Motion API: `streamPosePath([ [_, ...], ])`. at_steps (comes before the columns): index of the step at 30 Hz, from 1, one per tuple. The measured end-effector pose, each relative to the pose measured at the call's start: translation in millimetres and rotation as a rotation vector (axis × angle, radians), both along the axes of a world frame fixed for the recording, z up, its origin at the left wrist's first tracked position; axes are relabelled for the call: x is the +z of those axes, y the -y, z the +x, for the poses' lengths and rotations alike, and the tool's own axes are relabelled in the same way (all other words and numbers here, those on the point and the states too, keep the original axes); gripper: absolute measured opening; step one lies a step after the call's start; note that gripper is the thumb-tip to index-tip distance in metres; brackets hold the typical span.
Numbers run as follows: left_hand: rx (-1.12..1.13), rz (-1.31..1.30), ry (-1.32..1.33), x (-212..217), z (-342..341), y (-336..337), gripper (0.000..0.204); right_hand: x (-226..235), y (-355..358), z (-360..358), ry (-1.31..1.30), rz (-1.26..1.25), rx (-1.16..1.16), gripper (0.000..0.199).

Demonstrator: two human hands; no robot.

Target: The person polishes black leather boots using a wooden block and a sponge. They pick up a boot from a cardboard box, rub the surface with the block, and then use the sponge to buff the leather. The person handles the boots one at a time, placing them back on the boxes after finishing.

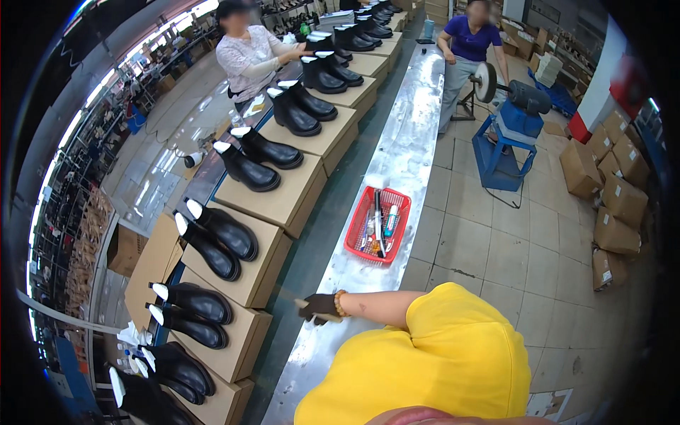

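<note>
Gloved hand [320, 306] at six o'clock on steel bench [397, 152], fingers clamped on small pale piece [303, 305]: likely light, stiff; pinch edges

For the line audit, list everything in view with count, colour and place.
Black leather ankle boots with white stuffing: many pairs, black, each pair on a box in a row running along the left.
Tan cardboard shoe boxes: a long row, tan, under the boots.
Shiny metal bench top: one, silver, running up the middle.
Red plastic mesh basket: one, red, on the bench, holding pens and small tubes.
Blue stand with a buffing wheel: one, blue, on the tiled floor at the right.
Brown cartons: several, brown, stacked at the far right.
Co-workers: two, one in a pale patterned top by the boots, one in a purple top at the wheel.
Person's hand in a dark glove: one, with a beaded bracelet, over the bench, holding a small pale thing; which hand is unclear.
</note>
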State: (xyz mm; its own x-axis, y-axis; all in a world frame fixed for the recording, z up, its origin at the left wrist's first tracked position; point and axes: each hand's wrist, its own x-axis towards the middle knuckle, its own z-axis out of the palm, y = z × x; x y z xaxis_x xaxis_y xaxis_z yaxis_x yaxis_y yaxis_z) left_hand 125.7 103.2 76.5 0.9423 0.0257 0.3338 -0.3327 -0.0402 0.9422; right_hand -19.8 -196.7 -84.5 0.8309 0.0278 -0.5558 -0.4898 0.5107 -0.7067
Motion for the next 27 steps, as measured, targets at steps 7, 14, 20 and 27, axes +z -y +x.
streamPosePath([
  [7, -0.151, -0.076, -0.082, 2, -36, 15, 0.036, 85, -4, -9, 0.183, 0.379, -0.098, 0.041],
  [14, -0.349, -0.151, -0.135, -19, -60, 81, 0.038, 89, 37, -62, 0.254, 0.56, -0.216, 0.032],
  [20, -0.471, -0.486, -0.277, -4, -62, 138, 0.058, 88, 56, -69, 0.325, 0.724, -0.148, 0.045],
  [27, -0.533, -0.476, 0.061, 31, -55, 178, 0.052, 98, 60, -82, 0.22, 0.698, -0.13, 0.048],
])
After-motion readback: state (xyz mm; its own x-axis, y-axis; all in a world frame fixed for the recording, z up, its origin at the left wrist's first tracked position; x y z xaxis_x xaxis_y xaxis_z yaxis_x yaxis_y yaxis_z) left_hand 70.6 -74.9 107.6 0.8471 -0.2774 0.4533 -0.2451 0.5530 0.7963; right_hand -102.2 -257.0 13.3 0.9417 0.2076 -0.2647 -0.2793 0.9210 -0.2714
